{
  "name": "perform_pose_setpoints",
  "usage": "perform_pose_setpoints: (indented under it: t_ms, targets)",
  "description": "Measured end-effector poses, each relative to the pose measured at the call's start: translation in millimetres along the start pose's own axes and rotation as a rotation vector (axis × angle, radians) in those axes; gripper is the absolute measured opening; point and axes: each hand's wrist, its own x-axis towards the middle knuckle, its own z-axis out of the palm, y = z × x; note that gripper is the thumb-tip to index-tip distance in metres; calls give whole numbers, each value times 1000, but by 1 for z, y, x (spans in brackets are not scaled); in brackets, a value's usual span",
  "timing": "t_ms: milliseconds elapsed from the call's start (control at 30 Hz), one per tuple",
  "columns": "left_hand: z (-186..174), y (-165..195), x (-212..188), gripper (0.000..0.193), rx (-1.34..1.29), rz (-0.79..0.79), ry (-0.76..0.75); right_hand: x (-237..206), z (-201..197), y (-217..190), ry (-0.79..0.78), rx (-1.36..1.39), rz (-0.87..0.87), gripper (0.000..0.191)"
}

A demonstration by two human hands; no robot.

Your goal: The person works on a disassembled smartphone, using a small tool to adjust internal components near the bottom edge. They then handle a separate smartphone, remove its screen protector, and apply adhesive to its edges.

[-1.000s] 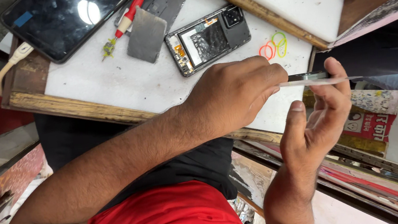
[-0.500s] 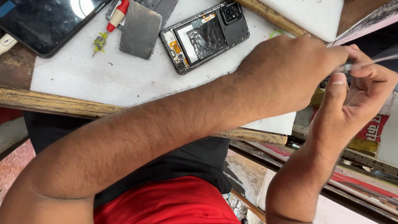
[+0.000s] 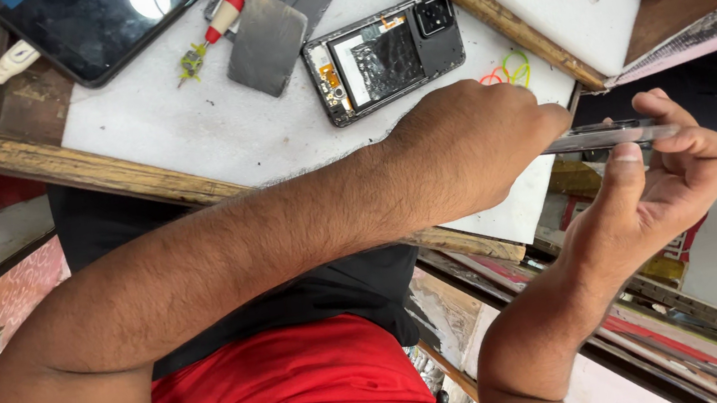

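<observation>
Since half a second ago our left hand [image 3: 479,146] has slid further right along the thin clear panel [image 3: 606,138], off the worktop's [image 3: 213,128] right edge. Our right hand [image 3: 674,172] pinches it edge-on, thumb below; left fingertips are hidden, grip uncertain. We judge light, even pressure best.

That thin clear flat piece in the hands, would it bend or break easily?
The thin clear flat piece probably stays fairly stiff: it juts straight between the left hand and right hand. Seen edge-on it looks very thin, so likely light and fragile.
</observation>
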Motion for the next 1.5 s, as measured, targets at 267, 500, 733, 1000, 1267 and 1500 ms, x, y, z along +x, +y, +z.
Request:
perform_pose_setpoints:
  t_ms: [267, 500, 733, 1000, 1267, 1500]
  targets:
    - [4, -5, -9, 22, 7, -10, -54, -4, 1, -1, -42, -82, -39, 16]
    - [4, 0, -17, 20, 14, 14, 28, -8, -1, -6, -74, -62, -73, 16]
    - [-5, 12, -46, 17, -215, -94, 283, -19, 4, -7, -114, 91, -10, 32]
    - [-3, -3, -33, 30, -301, -187, 318, -20, 20, 57, 80, 653, 501, 50]
    - [1, -35, -22, 33, -982, -512, 238, -35, 22, 71, -255, 1283, 819, 70]
    - [-21, -40, -34, 29, -1287, -609, 182, -22, 15, 16, -588, 1674, 810, 78]
